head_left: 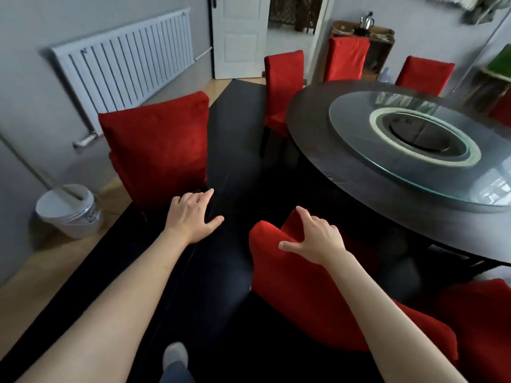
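My right hand (318, 239) lies on the top edge of the nearest red-covered chair (298, 299), fingers curled over its back and thumb stretched out to the left. This chair is tilted, with its back close below me at the rim of the round dark table (345, 175). My left hand (193, 217) is held out in the air with its fingers spread and holds nothing. It is just in front of the lower right corner of a second red chair (157, 145), which stands to the left, away from the table.
A glass turntable (414, 172) lies on the table. More red chairs (283, 81) stand around the far side, and another (486, 327) at the lower right. A white bucket (69, 214) with a handle stands by the left wall under a radiator (124, 67). A dark mat (237, 139) runs toward the open door (237, 34).
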`<state>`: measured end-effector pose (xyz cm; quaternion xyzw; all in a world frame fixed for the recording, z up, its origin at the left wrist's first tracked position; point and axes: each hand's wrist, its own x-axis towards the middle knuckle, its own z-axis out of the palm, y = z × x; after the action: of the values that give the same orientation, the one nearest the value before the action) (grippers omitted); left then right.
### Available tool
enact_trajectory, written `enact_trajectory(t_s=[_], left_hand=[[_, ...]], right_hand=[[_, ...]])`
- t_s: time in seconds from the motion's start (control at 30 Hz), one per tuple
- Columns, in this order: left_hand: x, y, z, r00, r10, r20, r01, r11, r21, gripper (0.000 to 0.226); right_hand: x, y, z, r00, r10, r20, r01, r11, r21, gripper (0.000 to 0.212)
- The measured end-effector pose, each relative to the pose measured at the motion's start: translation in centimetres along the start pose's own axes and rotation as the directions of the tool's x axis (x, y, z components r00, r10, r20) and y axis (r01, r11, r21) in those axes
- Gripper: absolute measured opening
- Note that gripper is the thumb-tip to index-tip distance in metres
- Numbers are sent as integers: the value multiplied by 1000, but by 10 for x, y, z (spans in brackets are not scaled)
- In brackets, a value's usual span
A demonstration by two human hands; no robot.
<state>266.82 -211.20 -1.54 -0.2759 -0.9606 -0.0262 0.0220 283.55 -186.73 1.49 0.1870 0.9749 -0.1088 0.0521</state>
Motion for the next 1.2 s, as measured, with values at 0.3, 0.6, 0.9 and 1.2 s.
enact_trajectory(t_s=[0.3,0.6,0.9,1.2], left_hand=[[84,-144,-21,993,-98,-73,97,995,-16,79],[164,-255,-26,978,-174,-113,170,984,-47,77],[260,-297,-2,963,-235,-130,229,972,-60,77],[386,-327,12,946,-315,-70,312,948,-58,80]], right_hand=[[146,-137,-19,992,-123,-17,121,989,-85,101],[265,-235,-8,985,-167,37,171,972,-163,101],[405,-276,-8,969,-236,74,246,952,-182,106],[575,-310,-23,922,-373,104,387,892,-232,114]])
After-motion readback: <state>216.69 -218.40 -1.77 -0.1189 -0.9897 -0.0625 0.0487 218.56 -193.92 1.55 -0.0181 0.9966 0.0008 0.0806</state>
